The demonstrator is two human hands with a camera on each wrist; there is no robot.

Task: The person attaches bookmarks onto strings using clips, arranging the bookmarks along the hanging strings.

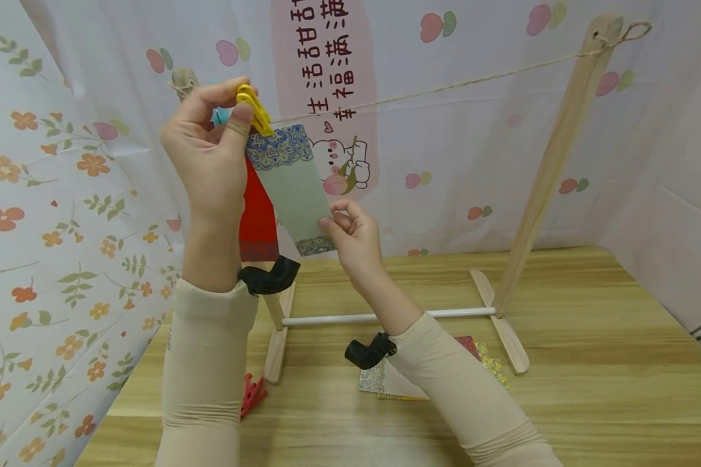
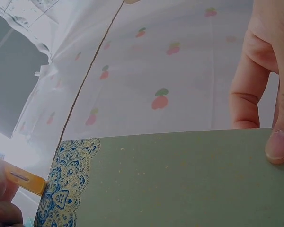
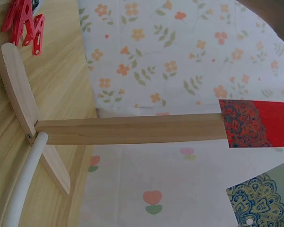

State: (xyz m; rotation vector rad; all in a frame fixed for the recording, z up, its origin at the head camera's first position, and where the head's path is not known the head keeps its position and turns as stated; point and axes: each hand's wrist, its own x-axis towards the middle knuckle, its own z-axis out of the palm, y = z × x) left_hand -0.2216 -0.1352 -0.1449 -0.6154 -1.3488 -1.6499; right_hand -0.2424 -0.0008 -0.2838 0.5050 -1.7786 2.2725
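Note:
My left hand pinches a yellow clothespin at the top edge of a pale green card with blue-and-gold lace patterning. The twine runs along that top edge. Lower down, my right hand holds the green card's right side between thumb and fingers, and the card hangs tilted. Behind it is a red card, partly covered by my left hand and the green card. A bit of a light blue clothespin shows behind my left fingers.
The twine spans two wooden posts joined by a white rod. Red clothespins lie at the table's left. Several patterned cards are spread under my right forearm. Printed cloth hangs behind.

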